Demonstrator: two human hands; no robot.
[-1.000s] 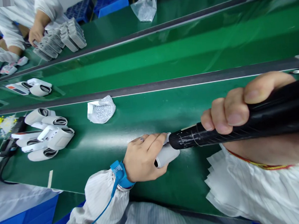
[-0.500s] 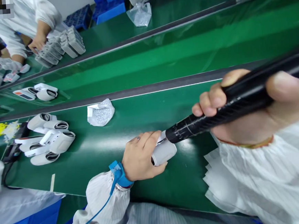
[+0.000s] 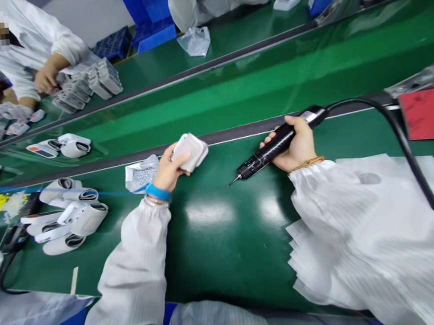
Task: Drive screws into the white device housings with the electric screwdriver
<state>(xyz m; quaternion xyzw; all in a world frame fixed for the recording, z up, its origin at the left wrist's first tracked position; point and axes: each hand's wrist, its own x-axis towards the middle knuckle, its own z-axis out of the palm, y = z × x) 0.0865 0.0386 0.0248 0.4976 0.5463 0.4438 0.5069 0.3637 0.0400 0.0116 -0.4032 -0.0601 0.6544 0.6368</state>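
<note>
Pinching a smooth, rounded white casing (image 3: 190, 150) near the tabletop's far edge, the left grip (image 3: 169, 172) has its thumb laid across the pale face. The right grip (image 3: 294, 146) wraps around a black, cylindrical power screwdriver (image 3: 267, 153), whose thin metal bit (image 3: 234, 180) points down and toward the left grip; I can't tell whether the bit touches anything. A thick black cord (image 3: 389, 114) curves away behind the right grip.

Just beside the left grip sits a crinkled clear bag (image 3: 144, 173) of tiny silvery pieces. Further left, white devices with curled bands (image 3: 89, 217) lie clustered together. Between the grips is room to move, the casing and the bit standing well apart over glossy green tabletop (image 3: 227, 252) that reflects the lights. Thin, overlapping translucent sheets (image 3: 312, 275) fan out below the right grip.

Beyond both grips, a dark rail (image 3: 230, 135) borders a bright green channel (image 3: 234, 93). Across it, a co-worker's hand (image 3: 47, 78) touches rows of grey blocks (image 3: 105, 78).
</note>
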